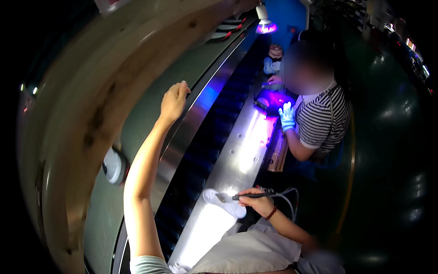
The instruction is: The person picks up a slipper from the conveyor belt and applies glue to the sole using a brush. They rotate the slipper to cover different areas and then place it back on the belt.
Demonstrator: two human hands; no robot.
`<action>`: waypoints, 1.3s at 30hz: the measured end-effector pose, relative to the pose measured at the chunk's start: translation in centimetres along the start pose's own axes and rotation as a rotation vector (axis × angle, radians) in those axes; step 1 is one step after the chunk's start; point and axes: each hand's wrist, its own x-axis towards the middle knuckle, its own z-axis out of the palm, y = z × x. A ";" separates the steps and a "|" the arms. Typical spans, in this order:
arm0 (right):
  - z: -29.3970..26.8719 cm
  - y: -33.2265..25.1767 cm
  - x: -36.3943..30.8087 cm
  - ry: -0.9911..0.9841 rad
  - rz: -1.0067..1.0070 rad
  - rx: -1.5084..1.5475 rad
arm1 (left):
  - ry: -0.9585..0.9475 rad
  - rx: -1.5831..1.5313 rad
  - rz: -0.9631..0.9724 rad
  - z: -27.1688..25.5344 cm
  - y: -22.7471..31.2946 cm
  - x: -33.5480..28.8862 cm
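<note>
My left hand [174, 101] is stretched out over the green conveyor belt [150, 107], close to its metal rim. Its fingers are curled together, and nothing shows in them. In my right hand [256, 202] is a black-handled brush [255, 195], with thin pale tubing running off behind it. The flat brush tip lies over a white shoe sole [236, 209] on the metal bench [237, 157] in front of me. No hand of mine is seen holding the sole.
A grey-and-white sole [114, 166] sits on the belt at the left; several dark, red-edged soles [223, 34] lie farther along. A co-worker in a striped shirt [323, 118] handles a dark piece under purple light. A lamp [264, 20] hangs beyond. A curved beam [100, 96] arches overhead.
</note>
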 end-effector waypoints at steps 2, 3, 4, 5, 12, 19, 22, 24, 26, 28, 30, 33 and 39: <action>-1.0 -0.6 1.0 0.015 -0.038 0.001 | -0.021 0.074 0.095 2.9 -0.7 3.4; -1.6 -0.8 1.5 0.043 -0.029 0.026 | -0.031 0.098 0.114 4.3 -1.0 5.1; -2.3 -1.0 1.8 0.060 -0.020 0.015 | -0.033 0.144 0.139 5.8 -1.3 7.0; -3.1 -1.2 2.1 0.079 -0.035 0.010 | -0.050 0.199 0.115 7.3 -1.6 8.7; -7.9 -2.2 3.5 0.261 0.051 0.226 | -0.007 0.289 0.042 16.7 -3.3 20.6; -10.6 1.4 4.5 0.449 0.027 0.236 | 0.051 0.294 -0.047 21.3 -4.6 28.0; -10.6 2.3 5.1 0.449 0.036 0.270 | -0.068 0.401 -0.055 21.4 -5.1 29.3; -10.7 1.8 5.5 0.468 0.015 0.205 | -0.047 0.542 0.047 20.9 -5.4 29.4; -11.2 0.2 5.6 0.509 0.054 0.280 | 0.062 0.622 0.135 19.7 -5.6 28.6; -11.0 -1.5 5.7 0.516 0.066 0.328 | -0.017 0.619 0.152 17.5 -5.7 26.9; -10.4 -2.9 5.8 0.449 0.049 0.316 | -0.085 0.627 0.163 14.2 -5.4 24.1; -9.4 -4.2 5.5 0.323 0.036 0.248 | -0.174 0.638 0.224 8.4 -4.7 17.7; -7.1 -4.0 4.9 0.122 0.005 0.018 | -0.319 0.691 0.238 -4.8 -1.2 1.4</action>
